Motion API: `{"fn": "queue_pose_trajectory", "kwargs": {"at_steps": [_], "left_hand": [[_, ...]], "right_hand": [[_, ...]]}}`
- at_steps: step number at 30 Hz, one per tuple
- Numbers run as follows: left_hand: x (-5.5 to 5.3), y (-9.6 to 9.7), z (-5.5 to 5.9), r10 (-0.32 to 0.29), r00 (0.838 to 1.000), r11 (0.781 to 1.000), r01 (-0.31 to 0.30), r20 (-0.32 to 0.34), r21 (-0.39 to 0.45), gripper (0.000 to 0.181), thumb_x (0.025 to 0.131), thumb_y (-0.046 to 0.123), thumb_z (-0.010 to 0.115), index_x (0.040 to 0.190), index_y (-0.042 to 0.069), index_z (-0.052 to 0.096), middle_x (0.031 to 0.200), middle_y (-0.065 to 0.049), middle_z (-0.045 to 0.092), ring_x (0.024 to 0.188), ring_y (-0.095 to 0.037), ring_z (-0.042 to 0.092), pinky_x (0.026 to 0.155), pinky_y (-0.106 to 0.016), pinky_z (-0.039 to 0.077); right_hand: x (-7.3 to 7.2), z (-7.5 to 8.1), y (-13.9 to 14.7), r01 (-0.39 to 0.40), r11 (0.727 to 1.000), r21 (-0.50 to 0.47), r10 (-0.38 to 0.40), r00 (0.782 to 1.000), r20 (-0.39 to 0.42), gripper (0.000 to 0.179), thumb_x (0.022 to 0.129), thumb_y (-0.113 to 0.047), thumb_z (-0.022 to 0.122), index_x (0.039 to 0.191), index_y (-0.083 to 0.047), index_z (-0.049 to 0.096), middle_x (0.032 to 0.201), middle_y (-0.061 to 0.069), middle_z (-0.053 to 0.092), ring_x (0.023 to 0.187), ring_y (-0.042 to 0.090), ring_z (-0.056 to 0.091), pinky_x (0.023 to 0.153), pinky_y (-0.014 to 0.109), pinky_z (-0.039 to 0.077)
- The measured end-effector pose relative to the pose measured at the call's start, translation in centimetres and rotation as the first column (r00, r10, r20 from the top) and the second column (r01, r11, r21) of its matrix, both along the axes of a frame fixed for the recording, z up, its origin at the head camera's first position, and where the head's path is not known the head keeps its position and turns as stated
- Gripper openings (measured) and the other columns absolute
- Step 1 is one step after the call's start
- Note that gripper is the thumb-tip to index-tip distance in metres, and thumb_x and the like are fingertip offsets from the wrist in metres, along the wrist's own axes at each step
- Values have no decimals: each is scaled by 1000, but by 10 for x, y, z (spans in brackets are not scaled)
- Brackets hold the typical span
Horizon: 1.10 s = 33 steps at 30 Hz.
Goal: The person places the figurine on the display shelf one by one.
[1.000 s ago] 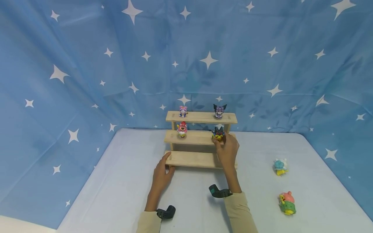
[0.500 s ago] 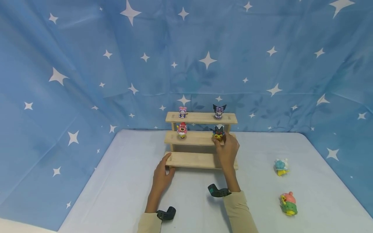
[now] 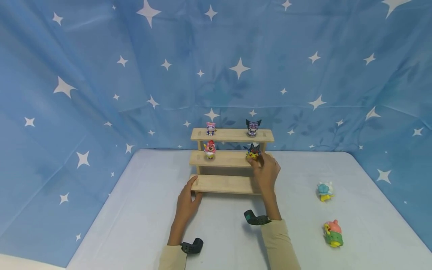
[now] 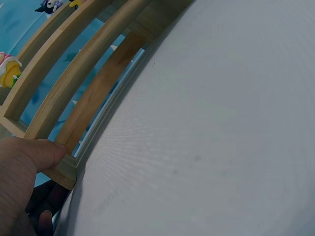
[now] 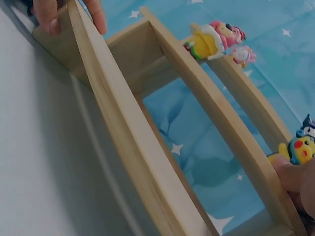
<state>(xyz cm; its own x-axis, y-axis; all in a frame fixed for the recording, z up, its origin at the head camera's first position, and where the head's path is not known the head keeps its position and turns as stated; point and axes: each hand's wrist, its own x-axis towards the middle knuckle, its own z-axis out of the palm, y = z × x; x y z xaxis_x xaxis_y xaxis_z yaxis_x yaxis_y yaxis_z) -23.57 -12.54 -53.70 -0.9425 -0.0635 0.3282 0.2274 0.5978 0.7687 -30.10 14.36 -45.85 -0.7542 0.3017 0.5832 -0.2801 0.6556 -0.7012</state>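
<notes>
R hand [image 3: 267,173]: thumb + fingers pinch black-eared fig [image 3: 253,150], R end of mid shelf [image 3: 233,161] on 3-tier wood stand [image 3: 198,170]. L hand [image 3: 187,201]: curled round L end of btm shelf [image 3: 224,184].

R wrist view gets fig close up: yellow face, red spot, blue-edged hood, thumb touching it low; other fingers mostly out of shot there. It also shows stand's end panel w/ L-hand fingers at far corner. L wrist view shows L thumb on stand's front corner, fingertips behind/below, & blue cloth thru gaps btwn shelves; top figs are slivers there.

Only head view has blue-white fig [image 3: 325,191] + pink-green fig [image 3: 333,233], both on table R of stand, well apart from it. Pink-hat fig [image 3: 210,129] L & purple fig [image 3: 253,128] R on top shelf [image 3: 229,135]; red-hat fig [image 3: 209,149] L on mid.

Table [image 3: 135,210] = white, slightly creased cover. Backdrop [image 3: 175,82] = blue cloth, white 4-pt stars, faint leaves, folds. Tan sleeves [image 3: 279,243]; black wrist cams [image 3: 194,246], any print too small to tell.
</notes>
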Motion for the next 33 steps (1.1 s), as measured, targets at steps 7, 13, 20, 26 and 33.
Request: {"fn": "queue_pose_trajectory", "kwargs": {"at_steps": [7, 13, 20, 26, 33], "left_hand": [[-1, -2, 1, 7, 1000, 1000, -7, 6, -8, 66, 87, 6, 67, 147, 19, 42, 147, -15, 49, 136, -36, 46, 110, -54, 38], [0, -1, 3, 9, 1000, 1000, -9, 5, -1, 67, 87, 7, 68, 147, 20, 42, 147, -14, 49, 136, -36, 46, 109, -56, 37], [-2, 1, 2, 10, 1000, 1000, -10, 7, 2, 67, 87, 8, 67, 147, 21, 41, 148, -14, 48, 135, -37, 46, 109, -58, 37], [-1, 2, 1, 12, 1000, 1000, -12, 3, -1, 66, 87, 8, 67, 146, 21, 42, 147, -15, 49, 135, -36, 46, 109, -57, 37], [0, 1, 1, 5, 1000, 1000, -5, -1, -2, 66, 87, 7, 67, 146, 20, 42, 146, -16, 50, 135, -37, 47, 108, -56, 39]], "right_hand": [[-1, 2, 3, -71, 997, -29, 73, 993, 90, 47, 82, -24, 78, 119, 0, 64, 120, 20, 66, 118, 37, 55, 107, 52, 38], [-1, 4, 0, -102, 994, -43, 106, 991, 83, 53, 82, -21, 78, 126, 3, 59, 125, 23, 62, 120, 39, 51, 107, 53, 37], [-2, 1, -8, -52, 995, -88, 54, 998, 17, 50, 81, -24, 79, 120, 3, 63, 114, 22, 65, 107, 38, 51, 95, 52, 40], [-1, 2, -9, -38, 996, -85, 41, 999, 36, 50, 82, -25, 78, 121, 2, 63, 115, 22, 65, 109, 36, 50, 95, 54, 39], [1, 4, -8, -48, 995, -92, 56, 995, 83, 50, 83, -24, 77, 123, 2, 62, 118, 21, 63, 114, 36, 49, 99, 55, 37]]}}
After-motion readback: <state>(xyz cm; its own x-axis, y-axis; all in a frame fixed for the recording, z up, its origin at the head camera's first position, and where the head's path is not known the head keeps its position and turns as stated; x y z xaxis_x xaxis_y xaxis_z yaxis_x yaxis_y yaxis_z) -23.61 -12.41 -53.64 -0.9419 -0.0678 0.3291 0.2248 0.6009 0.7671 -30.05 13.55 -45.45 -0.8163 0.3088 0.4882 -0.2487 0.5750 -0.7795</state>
